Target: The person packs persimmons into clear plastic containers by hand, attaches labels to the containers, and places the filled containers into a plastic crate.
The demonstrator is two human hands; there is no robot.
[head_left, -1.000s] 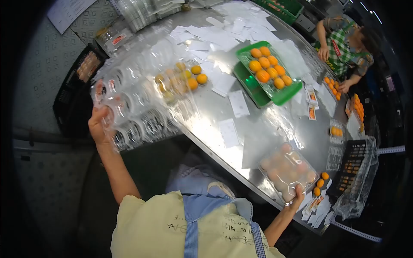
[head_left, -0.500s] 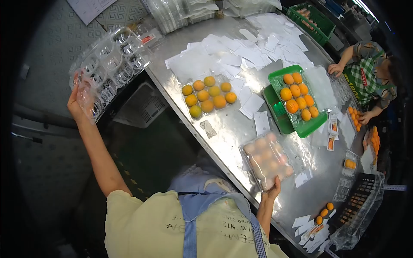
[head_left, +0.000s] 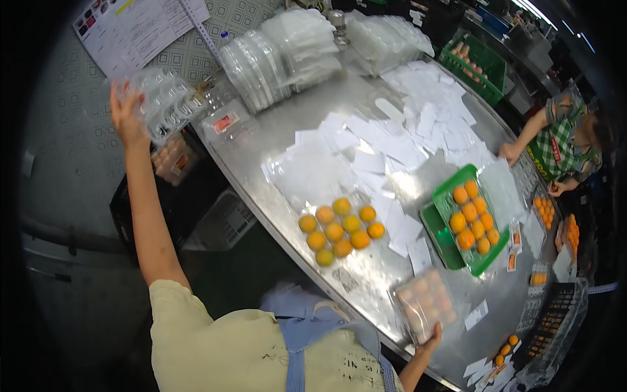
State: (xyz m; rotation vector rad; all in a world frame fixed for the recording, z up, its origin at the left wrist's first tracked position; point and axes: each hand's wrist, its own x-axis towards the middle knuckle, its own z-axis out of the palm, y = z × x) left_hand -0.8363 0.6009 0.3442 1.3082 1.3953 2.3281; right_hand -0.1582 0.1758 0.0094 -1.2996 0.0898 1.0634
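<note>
My left hand (head_left: 128, 114) is raised at the upper left, its fingers at the edge of a clear moulded plastic tray (head_left: 171, 101) held out beyond the table edge. My right hand (head_left: 428, 343) grips the near corner of a clear plastic box (head_left: 424, 304) filled with pale, egg-like rounds. This box is over the table's near edge. Beyond it lies an open clear tray with orange and greenish-yellow fruits (head_left: 341, 232). A green basket (head_left: 480, 261) to its right bears another clear tray of orange fruits (head_left: 471, 215).
Loose white cards (head_left: 418, 121) cover the metal table's (head_left: 245, 147) far part. Stacked clear packs (head_left: 274, 59) stand at the back. Below my left arm is a filled box (head_left: 175, 160) in a dark crate. A co-worker (head_left: 555, 144) works at the right.
My left hand and the clear tray have moved up, uncovering the filled box below. The view has shifted, so the table sits lower. My right hand still holds its box.
</note>
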